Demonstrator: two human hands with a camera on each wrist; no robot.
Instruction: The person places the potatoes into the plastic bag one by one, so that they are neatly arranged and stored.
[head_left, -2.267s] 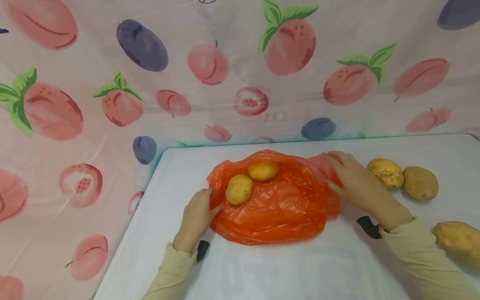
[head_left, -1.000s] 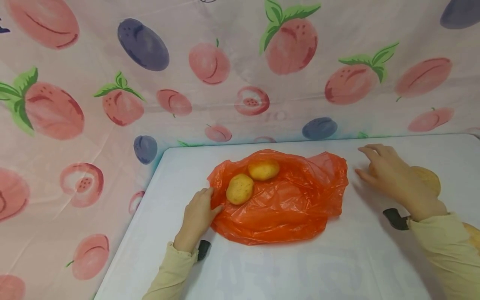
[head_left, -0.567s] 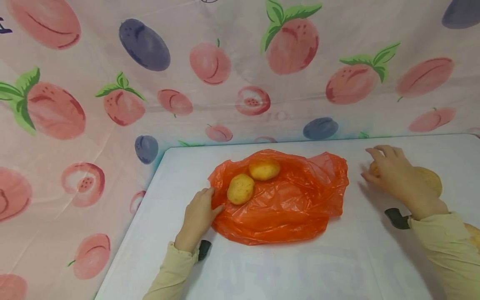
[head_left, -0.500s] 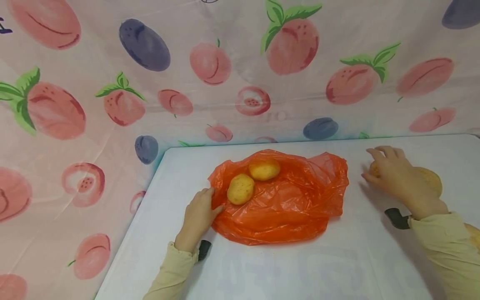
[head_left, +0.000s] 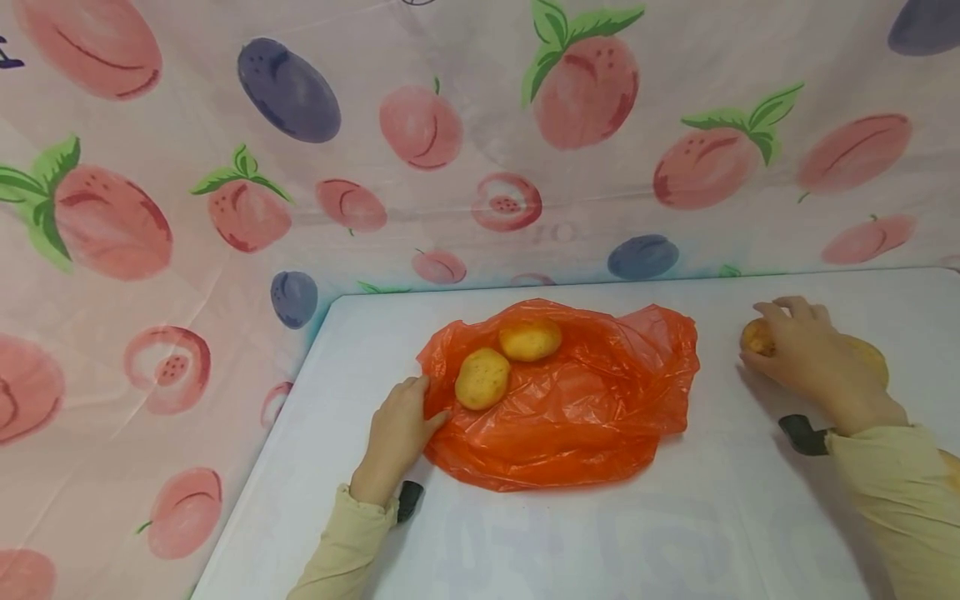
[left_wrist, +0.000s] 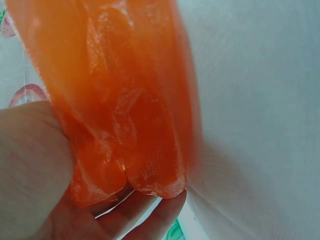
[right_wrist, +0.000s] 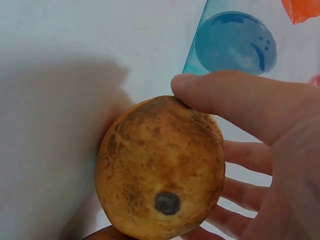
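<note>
An orange plastic bag (head_left: 570, 417) lies crumpled and spread on the table. Two potatoes, one nearer (head_left: 482, 379) and one farther (head_left: 529, 339), sit at its left part; whether a layer of film covers the farther one I cannot tell. My left hand (head_left: 397, 429) holds the bag's left edge, the film lying between thumb and fingers in the left wrist view. Off to the right, my right hand (head_left: 813, 362) has its thumb and fingers around a brown-speckled potato (right_wrist: 160, 165). The thumb tip touches its upper edge in the right wrist view, and the fingers pass behind it.
Another potato (head_left: 870, 358) lies just right of the right hand, partly covered by it. One more potato (head_left: 951, 468) shows at the right edge beside the sleeve. The white table (head_left: 585, 542) meets a fruit-print cloth (head_left: 450, 208) behind and at the left.
My right hand has let go of the bag's right side, moved right and come down around the speckled potato. My left hand has stayed at the bag's left edge.
</note>
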